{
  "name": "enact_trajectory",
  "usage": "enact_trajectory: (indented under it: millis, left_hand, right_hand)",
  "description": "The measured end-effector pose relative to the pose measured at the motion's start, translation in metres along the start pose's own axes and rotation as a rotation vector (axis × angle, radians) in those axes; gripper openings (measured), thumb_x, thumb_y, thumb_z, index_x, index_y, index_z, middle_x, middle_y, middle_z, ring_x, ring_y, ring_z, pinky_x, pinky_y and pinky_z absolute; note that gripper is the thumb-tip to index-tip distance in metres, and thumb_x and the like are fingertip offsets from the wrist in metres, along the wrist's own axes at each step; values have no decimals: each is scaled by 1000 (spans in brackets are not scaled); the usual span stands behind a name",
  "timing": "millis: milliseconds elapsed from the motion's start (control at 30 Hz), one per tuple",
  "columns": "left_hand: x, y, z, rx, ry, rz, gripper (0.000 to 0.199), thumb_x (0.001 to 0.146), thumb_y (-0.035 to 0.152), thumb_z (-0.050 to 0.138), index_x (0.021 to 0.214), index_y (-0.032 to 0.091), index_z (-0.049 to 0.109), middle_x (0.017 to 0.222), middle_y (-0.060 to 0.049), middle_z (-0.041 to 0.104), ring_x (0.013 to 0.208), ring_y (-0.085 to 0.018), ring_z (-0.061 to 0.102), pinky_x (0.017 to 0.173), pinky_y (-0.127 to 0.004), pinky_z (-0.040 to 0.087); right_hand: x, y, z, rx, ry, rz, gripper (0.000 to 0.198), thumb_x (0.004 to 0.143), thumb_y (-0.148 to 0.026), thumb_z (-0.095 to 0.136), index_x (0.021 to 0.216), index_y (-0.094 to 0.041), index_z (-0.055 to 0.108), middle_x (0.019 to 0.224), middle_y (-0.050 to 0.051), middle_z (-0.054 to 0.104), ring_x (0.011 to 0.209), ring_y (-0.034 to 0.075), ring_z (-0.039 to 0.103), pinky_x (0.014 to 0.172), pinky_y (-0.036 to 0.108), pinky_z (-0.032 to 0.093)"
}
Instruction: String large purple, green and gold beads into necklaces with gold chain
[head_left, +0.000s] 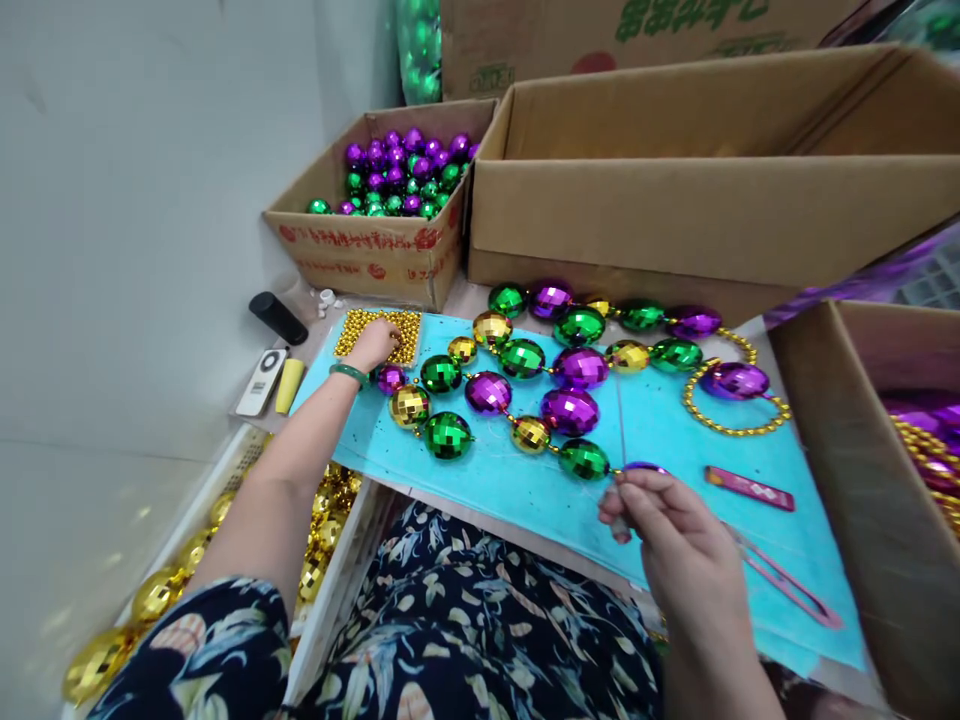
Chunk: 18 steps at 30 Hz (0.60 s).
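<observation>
My left hand [375, 345] reaches into a shallow tray of small gold beads [352, 325], fingertips pinched together among them. Whatever those fingers hold is too small to make out. My right hand [667, 515] is closed at the end of a bead garland [585, 460], just past a green faceted bead. Behind its fingers shows the top of a purple bead [643, 467]. The garland winds over a blue sheet [510, 490], with large purple, green and gold beads. Its far right part includes a loop of small gold beads [739, 430].
Pink scissors [795, 585] and a dark pink packet [750, 488] lie right. Cardboard boxes [705, 215] line the back, one holding purple and green balls [412, 165]. Left are a black cylinder [277, 318], a white device [262, 382] and a crate of gold beads [322, 540].
</observation>
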<state>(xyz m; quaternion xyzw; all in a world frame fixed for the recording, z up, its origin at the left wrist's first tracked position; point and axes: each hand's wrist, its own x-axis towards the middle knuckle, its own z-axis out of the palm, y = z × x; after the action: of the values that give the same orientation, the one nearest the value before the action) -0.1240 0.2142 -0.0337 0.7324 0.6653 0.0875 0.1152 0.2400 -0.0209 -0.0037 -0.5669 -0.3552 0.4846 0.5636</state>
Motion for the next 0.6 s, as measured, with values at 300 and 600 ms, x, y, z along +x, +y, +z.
enact_trajectory:
  millis: [300,600]
  left_hand:
    - [-23,16,-8,-46,325,-122,32,76,2,41,98,12,62,104,-16,63,103,-27,56,93,-39,41]
    - [-52,87,-12,-1016,239,-197,19,73,10,59,91,16,59,81,-3,66,70,-14,62,75,-29,50]
  right_hand:
    - [-11,11,21,-99,-146,74,23,76,-39,65,81,-18,59,53,-2,55,46,10,48,40,20,36]
    - [-17,21,47,-70,-227,133,26,74,-43,61,76,-18,57,51,-3,49,47,10,45,45,22,38]
